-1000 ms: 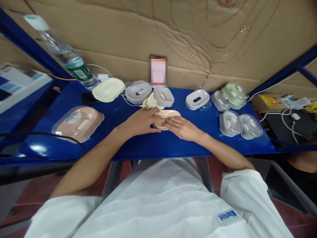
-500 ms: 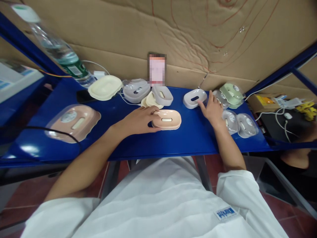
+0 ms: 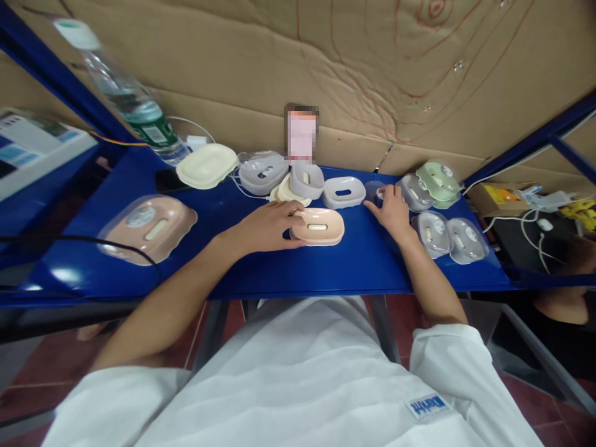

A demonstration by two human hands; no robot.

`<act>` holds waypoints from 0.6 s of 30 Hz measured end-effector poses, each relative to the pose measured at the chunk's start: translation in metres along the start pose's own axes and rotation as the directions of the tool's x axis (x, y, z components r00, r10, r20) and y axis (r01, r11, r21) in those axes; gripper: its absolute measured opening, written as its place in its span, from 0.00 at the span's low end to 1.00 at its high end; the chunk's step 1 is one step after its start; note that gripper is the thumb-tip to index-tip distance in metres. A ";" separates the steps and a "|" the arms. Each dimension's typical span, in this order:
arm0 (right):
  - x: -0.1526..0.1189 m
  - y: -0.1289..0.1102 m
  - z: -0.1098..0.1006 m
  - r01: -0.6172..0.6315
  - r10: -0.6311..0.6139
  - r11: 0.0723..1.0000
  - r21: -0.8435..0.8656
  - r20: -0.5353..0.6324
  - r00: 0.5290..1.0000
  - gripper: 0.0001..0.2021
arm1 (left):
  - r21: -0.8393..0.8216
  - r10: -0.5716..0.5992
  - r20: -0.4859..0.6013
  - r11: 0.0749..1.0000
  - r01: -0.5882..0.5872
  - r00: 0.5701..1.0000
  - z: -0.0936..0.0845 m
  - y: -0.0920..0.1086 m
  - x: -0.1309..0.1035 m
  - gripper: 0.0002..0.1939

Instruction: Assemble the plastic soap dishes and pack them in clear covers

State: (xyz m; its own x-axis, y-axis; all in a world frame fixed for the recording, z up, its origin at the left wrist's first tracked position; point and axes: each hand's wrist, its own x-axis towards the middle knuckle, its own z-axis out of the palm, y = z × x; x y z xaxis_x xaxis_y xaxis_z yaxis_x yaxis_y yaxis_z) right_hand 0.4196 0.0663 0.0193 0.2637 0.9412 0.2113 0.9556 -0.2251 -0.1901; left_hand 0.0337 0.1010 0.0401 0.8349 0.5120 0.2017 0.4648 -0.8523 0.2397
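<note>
My left hand [image 3: 274, 226] grips the left end of a peach-pink oval soap dish [image 3: 333, 231], which rests on the blue table and has a pale slot in its middle. My right hand [image 3: 392, 210] curls over a clear plastic lid [image 3: 372, 188] with a small label; the fingers partly cover it, and the thumb lies at its near side. Just left of that lid is a grey oval soap dish [image 3: 356, 195] with a dark slot. Another grey dish [image 3: 311, 183] leans on cream pieces [image 3: 282, 191] behind the pink one.
Lidded grey soap dishes [image 3: 433, 233] and a green one [image 3: 437, 180] stand at the right. A large lidded pink dish [image 3: 139, 233], a cream lid [image 3: 205, 162] and a water bottle [image 3: 149, 121] are at the left. A black cable [image 3: 116, 245] crosses the left side.
The grey oval dish has moved left, up beside the other grey dish. My right hand has left it and is now at the clear lid. My left hand keeps hold of the pink dish.
</note>
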 end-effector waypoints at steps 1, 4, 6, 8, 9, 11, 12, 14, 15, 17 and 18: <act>0.002 0.002 0.001 -0.005 0.006 0.999 0.033 -0.016 1.000 0.31 | -0.020 -0.005 0.007 1.000 0.005 1.000 0.001 -0.001 0.000 0.21; 0.008 0.009 -0.002 0.075 -0.062 0.986 0.146 -0.091 0.994 0.31 | -0.107 -0.003 0.052 0.994 0.009 0.999 -0.001 -0.001 0.001 0.23; 0.007 0.007 -0.009 0.159 -0.123 0.970 0.184 -0.190 0.974 0.32 | -0.167 -0.023 0.080 0.985 0.036 0.996 -0.004 0.001 0.002 0.31; -0.001 -0.004 -0.016 0.278 -0.224 0.944 0.177 -0.274 0.935 0.32 | -0.213 -0.073 0.102 0.973 0.094 0.992 -0.007 0.003 0.002 0.42; -0.008 -0.012 -0.019 0.361 -0.305 0.917 0.170 -0.285 0.909 0.31 | -0.235 -0.097 0.114 0.964 0.121 0.989 -0.007 0.003 0.002 0.48; -0.024 -0.032 -0.021 0.551 -0.504 0.817 0.173 -0.251 0.826 0.29 | -0.279 -0.113 0.125 0.949 0.144 0.986 -0.006 0.002 0.003 0.56; -0.032 -0.042 -0.021 0.639 -0.603 0.747 0.181 -0.221 0.767 0.28 | -0.301 -0.106 0.126 0.943 0.140 0.986 -0.005 0.001 0.003 0.59; -0.048 -0.059 -0.017 0.773 -0.754 0.602 0.200 -0.175 0.633 0.25 | -0.333 -0.087 0.118 0.935 0.122 0.989 -0.002 -0.001 0.003 0.61; -0.054 -0.066 -0.014 0.814 -0.800 0.543 0.206 -0.170 0.576 0.24 | -0.342 -0.078 0.113 0.933 0.112 0.991 -0.002 -0.002 0.003 0.61; -0.061 -0.073 -0.008 0.862 -0.848 0.461 0.211 -0.180 0.498 0.23 | -0.347 -0.065 0.101 0.933 0.096 0.993 -0.001 -0.002 0.003 0.59; -0.062 -0.075 -0.005 0.872 -0.859 0.439 0.217 -0.184 0.478 0.23 | -0.343 -0.061 0.095 0.935 0.090 0.994 -0.002 -0.002 0.003 0.58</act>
State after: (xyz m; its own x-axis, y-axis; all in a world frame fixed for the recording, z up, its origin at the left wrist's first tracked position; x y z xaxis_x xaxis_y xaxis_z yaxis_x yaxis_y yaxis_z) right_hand 0.3325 0.0233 0.0256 -0.6703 0.5972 0.4405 0.6213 0.7762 -0.1069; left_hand 0.0349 0.1043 0.0418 0.8294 0.5503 0.0959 0.4083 -0.7143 0.5684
